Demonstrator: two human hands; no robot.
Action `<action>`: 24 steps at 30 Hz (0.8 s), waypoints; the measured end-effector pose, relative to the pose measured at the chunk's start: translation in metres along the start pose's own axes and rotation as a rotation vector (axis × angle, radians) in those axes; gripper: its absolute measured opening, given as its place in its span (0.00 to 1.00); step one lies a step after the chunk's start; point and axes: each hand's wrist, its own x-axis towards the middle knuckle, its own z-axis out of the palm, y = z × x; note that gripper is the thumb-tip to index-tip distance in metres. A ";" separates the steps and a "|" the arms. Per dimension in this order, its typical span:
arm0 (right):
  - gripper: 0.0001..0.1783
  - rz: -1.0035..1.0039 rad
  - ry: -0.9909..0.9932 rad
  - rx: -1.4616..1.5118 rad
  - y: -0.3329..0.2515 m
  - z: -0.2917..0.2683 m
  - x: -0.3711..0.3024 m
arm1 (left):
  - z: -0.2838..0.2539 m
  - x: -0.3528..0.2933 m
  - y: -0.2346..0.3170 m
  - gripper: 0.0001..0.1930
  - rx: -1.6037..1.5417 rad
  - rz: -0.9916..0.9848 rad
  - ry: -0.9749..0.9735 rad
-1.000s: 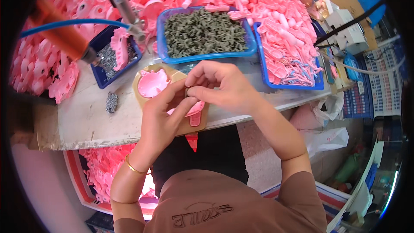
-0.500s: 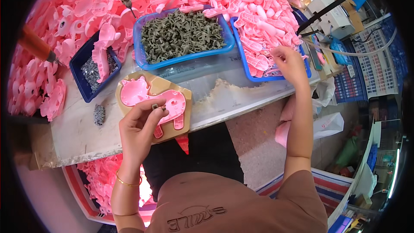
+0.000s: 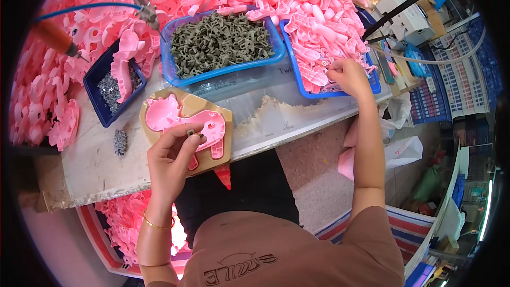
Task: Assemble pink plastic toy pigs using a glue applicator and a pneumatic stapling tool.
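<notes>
Above the tan block (image 3: 228, 141), the left hand (image 3: 168, 158) pinches a small grey-green bit (image 3: 192, 133) between thumb and finger. A pink animal shell (image 3: 214, 134) lies in the block, partly behind that hand. The right hand (image 3: 350, 77) is over the blue tray (image 3: 324, 95) of pink pieces (image 3: 307, 56), fingers close together; one cannot tell if they hold anything.

A brown shirt (image 3: 313, 244) and gold bracelet (image 3: 155, 226) show.

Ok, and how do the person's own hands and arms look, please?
The left hand and right hand wear no gloves. A thin gold-coloured bracelet circles the left wrist; the right wrist is bare. The short sleeve on the right arm is plain brown.
</notes>
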 end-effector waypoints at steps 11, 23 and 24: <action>0.11 0.010 0.183 -0.303 0.000 -0.033 -0.002 | -0.004 0.000 -0.002 0.10 -0.044 -0.011 0.028; 0.08 -0.182 -0.249 0.955 -0.115 -0.040 -0.051 | -0.013 0.010 0.005 0.12 -0.061 -0.054 0.100; 0.09 -0.265 -0.364 0.900 -0.141 -0.034 -0.059 | -0.014 0.011 0.003 0.12 -0.081 -0.057 0.083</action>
